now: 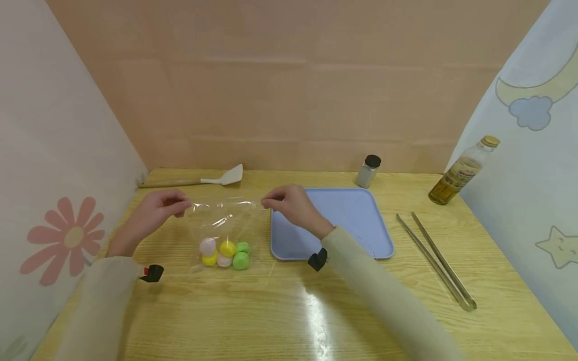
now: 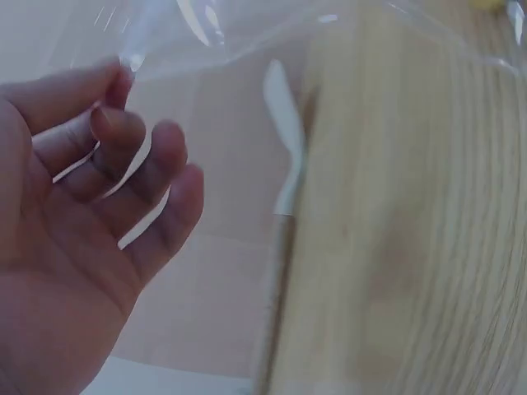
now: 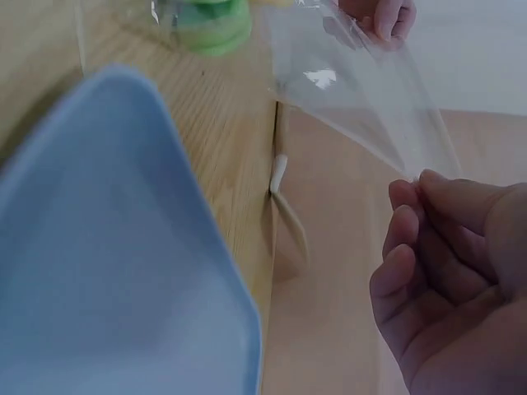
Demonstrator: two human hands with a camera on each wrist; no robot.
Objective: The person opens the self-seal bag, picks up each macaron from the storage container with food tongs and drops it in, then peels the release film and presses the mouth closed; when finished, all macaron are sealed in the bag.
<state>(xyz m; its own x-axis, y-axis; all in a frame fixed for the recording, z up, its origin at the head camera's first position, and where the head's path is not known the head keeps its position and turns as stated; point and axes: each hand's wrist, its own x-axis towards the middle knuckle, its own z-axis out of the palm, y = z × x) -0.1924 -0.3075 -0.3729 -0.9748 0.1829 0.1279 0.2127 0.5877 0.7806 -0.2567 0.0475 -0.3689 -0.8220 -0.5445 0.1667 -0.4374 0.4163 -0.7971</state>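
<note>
A clear plastic bag is stretched between my two hands, its top edge pulled straight. Inside it, at the bottom, lie several macarons in pink, yellow and green. My left hand pinches the bag's upper left corner between thumb and forefinger, the other fingers loosely bent in the left wrist view. The upper right corner is pinched by my right hand, which is over the left part of a blue tray. In the right wrist view, a green macaron shows through the plastic.
Behind the bag lies a spatula with a wooden handle and white blade. A small black-capped jar stands behind the tray. Metal tongs lie to the tray's right, and an oil bottle stands at the back right by the wall.
</note>
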